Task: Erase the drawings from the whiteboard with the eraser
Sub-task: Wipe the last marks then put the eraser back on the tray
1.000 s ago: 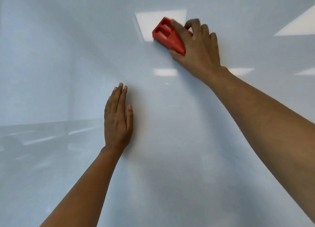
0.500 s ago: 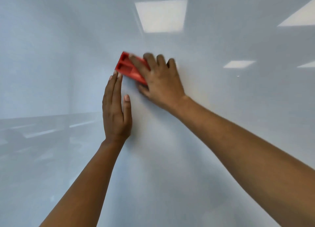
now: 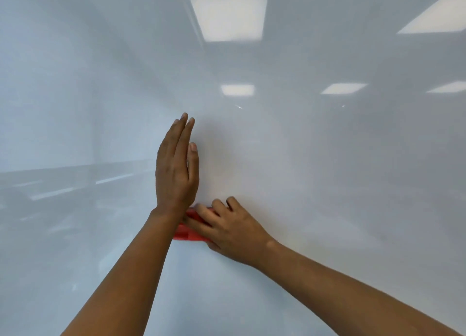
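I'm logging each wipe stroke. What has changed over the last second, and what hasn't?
The right hand has swept the red eraser down and to the left across the whiteboard, from beside the big light reflection to just under the left wrist. Its grip on the eraser is unchanged. The left hand stays flat on the board, fingers up. No drawings show in view.

A second ago the right hand (image 3: 234,231) pressed the red eraser (image 3: 187,232) high on the whiteboard (image 3: 327,184), up by the reflected ceiling light; half a second ago it had swept down and leftward to the left hand's fingertips. Now hand and eraser sit lower again, beside the left wrist, the eraser partly hidden behind that forearm and under the right hand's fingers (image 3: 201,216).
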The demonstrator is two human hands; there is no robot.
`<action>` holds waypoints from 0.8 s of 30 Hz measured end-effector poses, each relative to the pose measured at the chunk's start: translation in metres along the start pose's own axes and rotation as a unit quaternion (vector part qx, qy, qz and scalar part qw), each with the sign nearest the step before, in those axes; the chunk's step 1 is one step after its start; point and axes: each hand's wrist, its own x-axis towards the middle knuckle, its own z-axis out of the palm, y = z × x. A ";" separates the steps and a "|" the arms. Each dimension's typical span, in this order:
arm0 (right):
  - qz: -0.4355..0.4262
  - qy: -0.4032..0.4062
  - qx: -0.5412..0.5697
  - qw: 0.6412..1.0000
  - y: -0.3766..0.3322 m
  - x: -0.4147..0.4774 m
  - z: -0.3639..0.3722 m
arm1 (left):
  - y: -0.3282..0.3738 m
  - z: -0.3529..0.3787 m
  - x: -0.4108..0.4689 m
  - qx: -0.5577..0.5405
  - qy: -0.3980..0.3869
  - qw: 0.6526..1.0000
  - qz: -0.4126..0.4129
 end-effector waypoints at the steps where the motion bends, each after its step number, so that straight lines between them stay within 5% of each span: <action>1: -0.012 -0.016 0.005 1.000 -0.002 -0.009 0.001 | 0.001 0.003 -0.003 0.006 -0.009 1.000 -0.003; 11: -0.083 -0.114 0.006 0.990 0.000 -0.136 -0.002 | 0.031 0.029 -0.039 0.012 -0.048 0.999 -0.018; 24: -0.036 -0.212 -0.006 0.977 0.023 -0.280 -0.028 | 0.081 0.054 -0.087 -0.020 -0.077 0.996 -0.039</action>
